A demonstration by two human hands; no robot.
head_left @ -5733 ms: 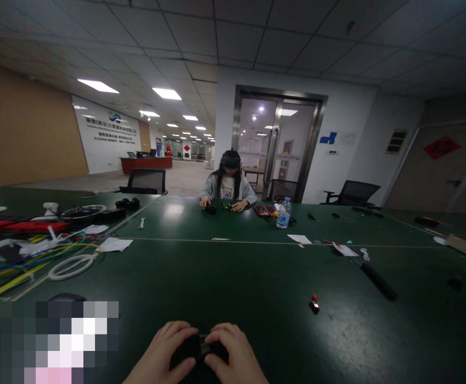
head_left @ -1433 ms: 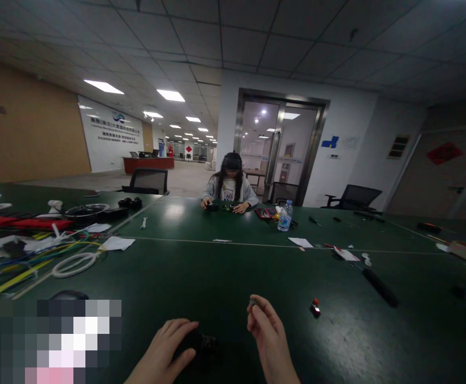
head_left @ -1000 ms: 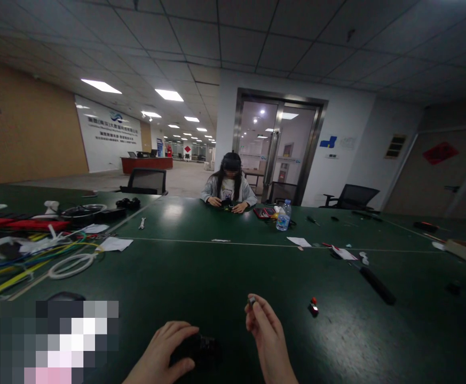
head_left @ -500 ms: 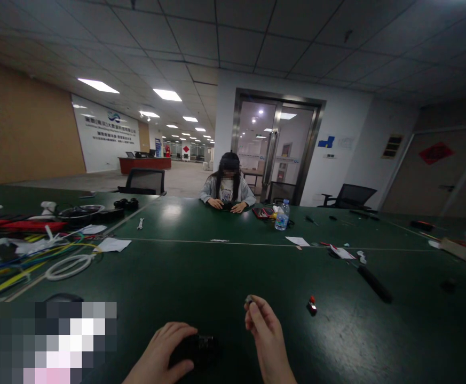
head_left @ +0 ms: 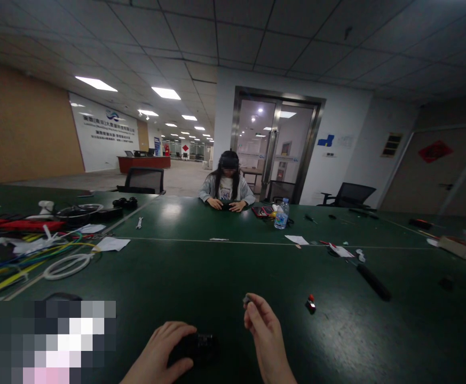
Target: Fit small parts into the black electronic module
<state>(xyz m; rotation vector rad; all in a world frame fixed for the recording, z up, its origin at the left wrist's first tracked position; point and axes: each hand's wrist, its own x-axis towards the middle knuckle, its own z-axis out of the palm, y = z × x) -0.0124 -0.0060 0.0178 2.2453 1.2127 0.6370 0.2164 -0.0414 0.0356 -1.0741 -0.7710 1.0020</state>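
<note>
My left hand (head_left: 161, 352) is wrapped around a black object (head_left: 204, 341) on the green table (head_left: 200, 277); its kind is hard to make out in the dark. Between thumb and index finger, my right hand (head_left: 265, 333) pinches a small greyish, metal-looking piece (head_left: 246, 300), held up to the right of the black object. To the right of that hand lies a small red and silvery item (head_left: 310, 304), touched by neither hand.
Cables and a white coil (head_left: 68, 266) crowd the left side. A long black-handled tool (head_left: 372, 281) lies at right, near white paper (head_left: 341, 250). A water bottle (head_left: 281, 214) stands across the table, where another person (head_left: 227, 184) sits. A wrench (head_left: 139, 223) lies far left.
The view has shifted very slightly. Both hands keep almost the same pose, and my right hand still pinches the small piece.
</note>
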